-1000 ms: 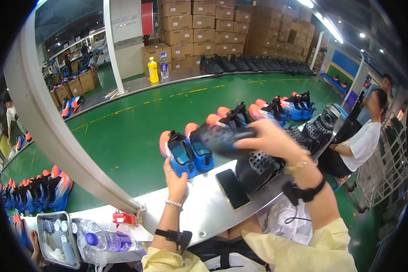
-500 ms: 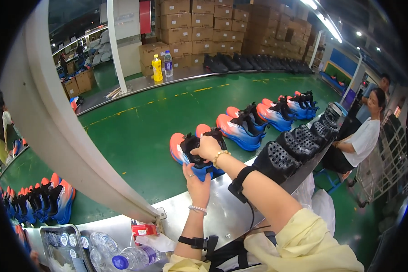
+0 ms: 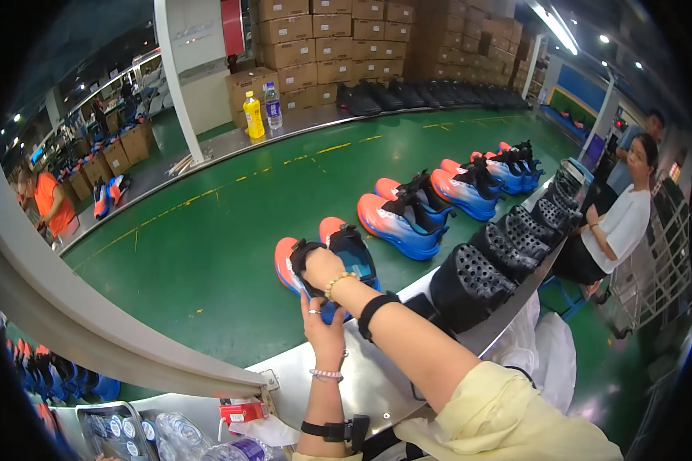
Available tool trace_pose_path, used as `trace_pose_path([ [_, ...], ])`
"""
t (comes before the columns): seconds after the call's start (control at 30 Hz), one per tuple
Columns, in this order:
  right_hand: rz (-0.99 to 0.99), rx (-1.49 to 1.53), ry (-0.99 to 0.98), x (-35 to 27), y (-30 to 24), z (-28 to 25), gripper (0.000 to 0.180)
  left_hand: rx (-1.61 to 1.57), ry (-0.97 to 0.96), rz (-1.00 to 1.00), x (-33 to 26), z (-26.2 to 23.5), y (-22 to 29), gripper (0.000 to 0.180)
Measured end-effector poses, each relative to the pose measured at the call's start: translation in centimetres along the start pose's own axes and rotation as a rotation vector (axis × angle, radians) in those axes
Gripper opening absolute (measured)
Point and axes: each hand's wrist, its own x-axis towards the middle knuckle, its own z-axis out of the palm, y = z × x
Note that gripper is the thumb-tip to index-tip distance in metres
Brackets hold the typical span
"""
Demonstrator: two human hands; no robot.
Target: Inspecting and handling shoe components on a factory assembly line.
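In front of me, a pair of orange, white and blue sneakers stands on the green conveyor belt, toes pointing away. My left hand (image 3: 324,326) is closed around the heel of the left sneaker (image 3: 286,259). Over that sneaker's opening, my right hand (image 3: 323,269) is curled at the black tongue, with its fingertips hidden inside. The right sneaker (image 3: 334,230) stands close beside it, its blue insole showing, and neither hand grips it.
More sneakers (image 3: 392,224) line the belt (image 3: 207,269) to the right. Perforated black shoe-shaped forms (image 3: 473,280) sit along the metal edge. A white post (image 3: 123,326) curves across the left. Bottles (image 3: 238,448) lie at lower left. A person (image 3: 619,223) sits at right.
My right hand has moved lower into the left sneaker's opening, its fingers now less visible. My left hand stays at the heel. The whole view has shifted slightly.
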Motion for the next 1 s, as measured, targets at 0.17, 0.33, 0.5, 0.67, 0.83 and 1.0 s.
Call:
trace_pose_path([
  [0.17,0.000,0.211,-0.227,-1.4,-0.1,-3.1,0.033,0.071,-0.051,0.152,0.7,-1.2,-0.6,0.028],
  [0.33,-0.444,0.615,-0.363,-14.2,1.4,-18.5,0.042,-0.327,-0.132,-0.136,4.1,-6.1,-4.7,0.057],
  [0.5,-0.269,0.430,-0.003,-22.7,13.4,-31.5,0.038,0.153,-0.052,-0.107,9.0,-4.4,1.9,0.070],
  [0.67,0.243,0.339,0.663,-24.4,30.1,-34.0,0.028,0.299,-0.440,0.045,12.6,-3.0,2.2,0.081],
  [0.83,0.361,0.091,0.612,-26.9,41.5,-29.6,0.041,0.363,-0.365,0.041,11.6,-1.2,2.5,0.068],
  [1.0,0.356,0.241,0.675,-26.6,43.9,-27.4,0.042,0.760,-0.146,0.118,10.3,-0.7,2.1,0.059],
])
